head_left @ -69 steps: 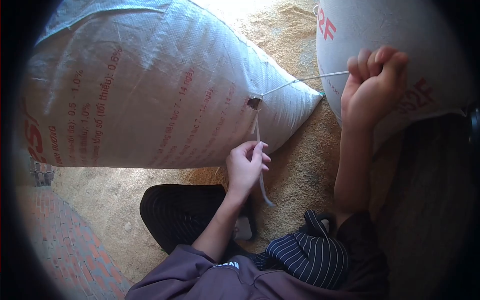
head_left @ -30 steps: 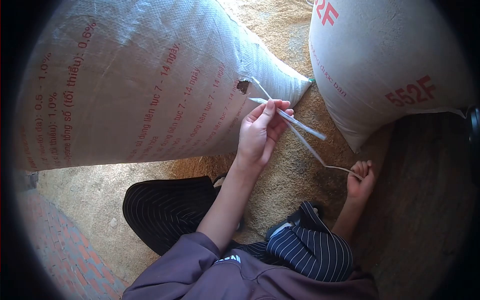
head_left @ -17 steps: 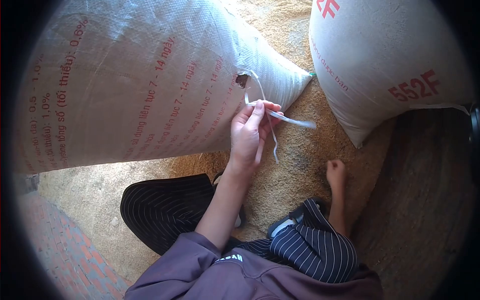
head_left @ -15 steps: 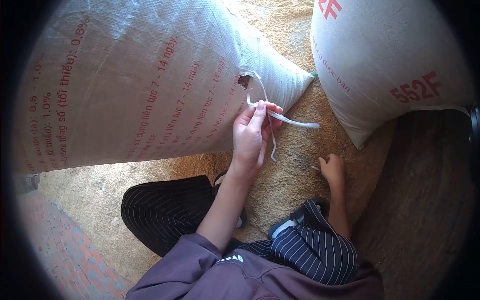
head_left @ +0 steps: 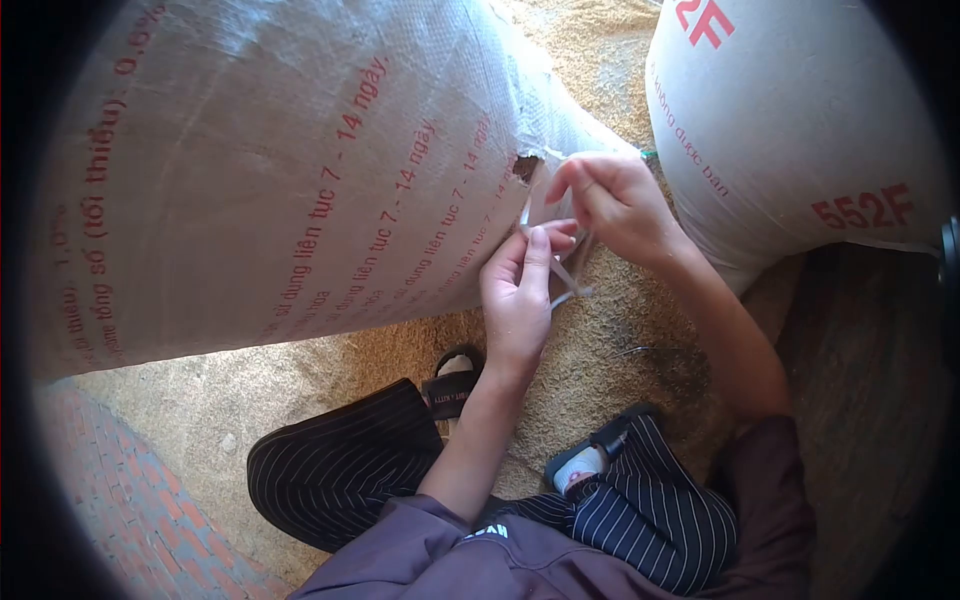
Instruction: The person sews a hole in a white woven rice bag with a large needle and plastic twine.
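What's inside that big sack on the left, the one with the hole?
Through the small hole in the sack, only a dark brownish patch shows, too little to identify. The sack's wall covers everything else inside, so the contents can't be told.

Red brickwork (head_left: pixel 150 490) borders the tan, grainy floor (head_left: pixel 195 415).

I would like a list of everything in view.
Left sack: 1, white-red, upper left
Sack marked 552F: 1, white-red, upper right
Hole: 1, dark, in left sack
Strip: count unclear, white, centre
Grain-like layer: 1, tan, centre
Loose strand: 1, pale, on that layer
Brickwork: 1, red-grey, lower left
Dark surface: 1, brownish, lower right
Unclear object: 1, black, right edge
Sandals: 2, black, lower centre
Striped trousers: 1, black-white, bottom
Shirt: 1, purple, bottom
Left hand: 1, bare, holding strip
Right hand: 1, bare, right of hole
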### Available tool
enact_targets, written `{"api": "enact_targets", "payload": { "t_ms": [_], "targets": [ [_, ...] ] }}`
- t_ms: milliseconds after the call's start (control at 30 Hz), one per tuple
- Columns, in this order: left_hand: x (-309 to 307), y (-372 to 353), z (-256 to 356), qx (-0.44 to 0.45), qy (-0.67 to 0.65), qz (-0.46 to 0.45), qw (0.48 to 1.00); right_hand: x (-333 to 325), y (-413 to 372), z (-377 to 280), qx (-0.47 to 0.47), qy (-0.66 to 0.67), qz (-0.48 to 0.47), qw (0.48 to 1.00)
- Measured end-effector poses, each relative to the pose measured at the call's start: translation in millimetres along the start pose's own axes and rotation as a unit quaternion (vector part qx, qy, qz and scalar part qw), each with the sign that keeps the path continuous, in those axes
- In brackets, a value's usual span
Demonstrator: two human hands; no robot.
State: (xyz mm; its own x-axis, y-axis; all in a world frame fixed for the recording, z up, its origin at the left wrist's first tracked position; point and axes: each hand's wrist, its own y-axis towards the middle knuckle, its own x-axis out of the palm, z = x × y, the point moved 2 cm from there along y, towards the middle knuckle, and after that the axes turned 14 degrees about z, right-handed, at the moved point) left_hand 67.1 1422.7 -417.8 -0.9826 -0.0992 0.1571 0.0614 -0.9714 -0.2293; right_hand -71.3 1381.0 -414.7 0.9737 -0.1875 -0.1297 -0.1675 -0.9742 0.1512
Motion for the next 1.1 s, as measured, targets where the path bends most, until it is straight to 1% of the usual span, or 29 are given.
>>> {"api": "enact_targets", "payload": {
  "t_ms": [33,67,100,167,200,267,300,333,367,433,500,567,600,633,700,733,767,833,867,900,967,1000,1033,1100],
  "targets": [
    [-1.0,-2.1,1.7,0.025,0.041,0.003,0.999,-1.8,-4.3,3.3,-0.043,0.003,0.058,0.997],
    [-2.5,-3.4,0.3,0.021,0.044,0.003,0.999,-1.2,-6.1,9.0,-0.037,-0.021,0.094,0.995],
    [-3.4,-3.4,-0.6,0.010,0.053,0.008,0.999,-0.5,-8.2,10.3,-0.035,-0.021,0.097,0.994],
    [-3.6,-2.7,0.1,-0.002,0.066,0.008,0.998,2.6,-14.3,4.7,-0.135,-0.013,0.131,0.982],
    [-3.5,-1.8,1.7,-0.004,0.060,0.006,0.998,4.2,-16.6,2.8,-0.135,0.025,0.148,0.979],
    [-2.8,-0.8,6.2,-0.006,0.056,0.002,0.998,-2.9,-24.8,0.8,-0.142,0.032,0.158,0.977],
    [-0.3,0.1,8.2,-0.026,0.027,-0.003,0.999,-8.1,-28.3,-0.2,-0.154,0.037,0.162,0.974],
    [1.7,1.1,9.4,-0.046,-0.002,-0.006,0.999,-11.3,-34.2,-0.9,-0.172,0.015,0.165,0.971],
    [3.4,2.1,9.8,-0.046,-0.002,-0.003,0.999,-10.7,-40.9,-1.6,-0.172,0.017,0.163,0.971],
    [10.4,5.8,6.8,-0.123,-0.088,0.025,0.988,-9.1,-53.5,-3.8,-0.206,-0.034,0.159,0.965],
    [20.7,7.6,7.2,-0.131,-0.087,0.039,0.987,-11.7,-57.6,-4.7,-0.196,-0.052,0.159,0.966],
    [27.0,8.3,2.0,-0.261,-0.228,0.058,0.936,-16.6,-60.4,-7.5,-0.201,-0.041,0.195,0.959],
    [29.1,10.3,1.0,-0.290,-0.266,0.061,0.917,-21.6,-61.8,-11.3,-0.189,-0.052,0.189,0.962],
    [28.4,11.6,0.7,-0.290,-0.266,0.059,0.917,-24.4,-62.9,-12.3,-0.190,-0.053,0.189,0.962],
    [27.1,16.0,0.9,-0.298,-0.380,-0.015,0.875,-30.5,-63.4,-11.0,-0.124,-0.021,0.212,0.969],
    [25.9,20.4,0.4,-0.301,-0.403,-0.033,0.863,-32.4,-65.0,-8.1,-0.126,-0.032,0.205,0.970],
    [29.6,21.7,2.0,-0.300,-0.405,-0.034,0.863,-30.3,-66.8,-5.4,-0.128,-0.033,0.204,0.970],
    [36.5,22.2,3.4,-0.302,-0.419,0.053,0.855,-25.5,-72.5,-3.6,-0.172,-0.042,0.177,0.968],
    [35.8,20.5,0.6,-0.306,-0.414,0.033,0.857,-23.0,-75.7,-7.4,-0.159,-0.051,0.173,0.971],
    [37.5,18.9,-2.1,-0.306,-0.416,0.032,0.856,-23.5,-75.7,-5.1,-0.160,-0.053,0.173,0.970],
    [41.6,14.8,-6.1,-0.291,-0.358,0.066,0.885,-25.5,-77.0,3.8,-0.121,-0.057,0.183,0.974],
    [41.5,14.6,-8.6,-0.262,-0.368,0.064,0.890,-30.4,-76.8,2.1,-0.105,-0.095,0.138,0.980],
    [41.9,16.6,-12.2,-0.264,-0.366,0.063,0.890,-34.5,-75.6,0.2,-0.103,-0.096,0.141,0.980],
    [43.9,23.5,-15.1,-0.221,-0.380,0.052,0.896,-36.3,-72.1,0.6,-0.107,-0.276,0.046,0.954]
  ]
}}
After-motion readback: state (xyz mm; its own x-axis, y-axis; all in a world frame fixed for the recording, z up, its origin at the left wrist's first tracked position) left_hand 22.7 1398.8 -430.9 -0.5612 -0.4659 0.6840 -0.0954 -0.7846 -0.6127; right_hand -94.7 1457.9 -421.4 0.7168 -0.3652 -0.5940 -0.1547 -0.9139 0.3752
